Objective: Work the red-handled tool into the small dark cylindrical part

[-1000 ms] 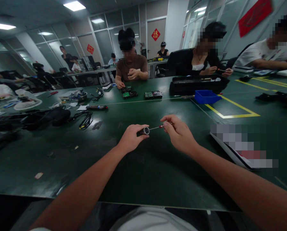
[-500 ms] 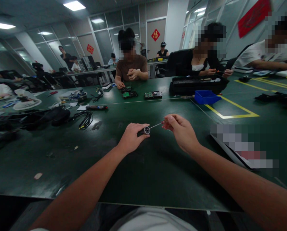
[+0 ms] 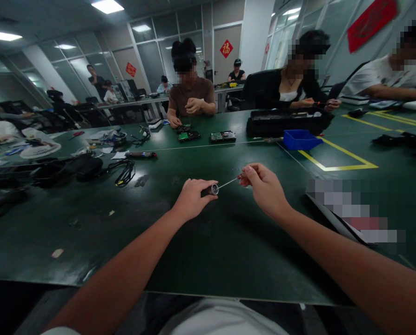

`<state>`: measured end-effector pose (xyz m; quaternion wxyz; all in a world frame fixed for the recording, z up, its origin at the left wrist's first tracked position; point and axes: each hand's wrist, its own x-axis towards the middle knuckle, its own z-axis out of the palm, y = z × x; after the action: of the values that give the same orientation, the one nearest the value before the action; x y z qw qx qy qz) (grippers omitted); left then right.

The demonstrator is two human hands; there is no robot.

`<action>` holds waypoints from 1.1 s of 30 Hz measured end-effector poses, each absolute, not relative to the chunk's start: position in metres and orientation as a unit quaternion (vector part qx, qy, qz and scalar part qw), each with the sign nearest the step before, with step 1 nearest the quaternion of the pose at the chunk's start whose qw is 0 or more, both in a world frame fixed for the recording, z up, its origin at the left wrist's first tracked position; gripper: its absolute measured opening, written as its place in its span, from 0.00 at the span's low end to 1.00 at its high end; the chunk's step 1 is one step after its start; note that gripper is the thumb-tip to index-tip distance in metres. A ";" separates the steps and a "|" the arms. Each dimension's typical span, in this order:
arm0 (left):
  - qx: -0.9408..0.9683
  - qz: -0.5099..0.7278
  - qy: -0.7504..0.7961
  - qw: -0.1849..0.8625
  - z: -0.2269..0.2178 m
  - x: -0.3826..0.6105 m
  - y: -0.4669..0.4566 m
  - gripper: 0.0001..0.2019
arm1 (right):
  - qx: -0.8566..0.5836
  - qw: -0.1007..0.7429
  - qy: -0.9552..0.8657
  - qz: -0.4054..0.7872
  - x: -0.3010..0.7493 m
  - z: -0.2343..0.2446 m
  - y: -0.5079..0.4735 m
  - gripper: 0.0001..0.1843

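Note:
My left hand (image 3: 191,199) is closed around a small dark cylinder (image 3: 214,189), whose round, silver-rimmed end faces right. Between the fingers of my right hand (image 3: 265,190) is a screwdriver, and its thin metal shaft (image 3: 228,183) slants down to the left. The tip of that shaft meets the open-looking end of the cylinder; how deep it reaches inside, I cannot tell. My fingers cover most of the screwdriver's handle, with a reddish bit showing. Both hands are held just above the green table (image 3: 208,251).
Ahead lie circuit-board parts (image 3: 223,136), a blue tray (image 3: 301,139) and a long black casing (image 3: 288,123). Coiled cables (image 3: 124,174) and a pen-like tool (image 3: 140,155) are on the left. A booklet (image 3: 347,214), partly blurred, lies by my right forearm. People sit across the table.
My right hand has drawn slightly right and up with the screwdriver, so more of its shaft shows. The left hand and cylinder stay almost where they were.

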<state>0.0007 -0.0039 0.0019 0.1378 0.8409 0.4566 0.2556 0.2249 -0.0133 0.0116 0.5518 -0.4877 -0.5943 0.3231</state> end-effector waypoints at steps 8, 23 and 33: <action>0.839 0.270 0.455 0.129 -0.001 0.000 -0.002 0.20 | -0.504 0.530 -0.624 0.274 0.223 0.017 -0.017 0.13; 0.837 0.273 0.458 0.124 0.000 0.000 -0.001 0.20 | -0.491 0.548 -0.625 0.261 0.223 0.018 -0.020 0.13; 0.822 0.289 0.475 0.122 0.001 0.002 -0.002 0.20 | -0.480 0.525 -0.643 0.284 0.218 0.019 -0.026 0.12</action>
<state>0.0018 -0.0022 0.0012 0.1220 0.8222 0.4749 0.2891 0.2178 -0.0263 0.0193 0.5246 -0.4800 -0.6434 0.2835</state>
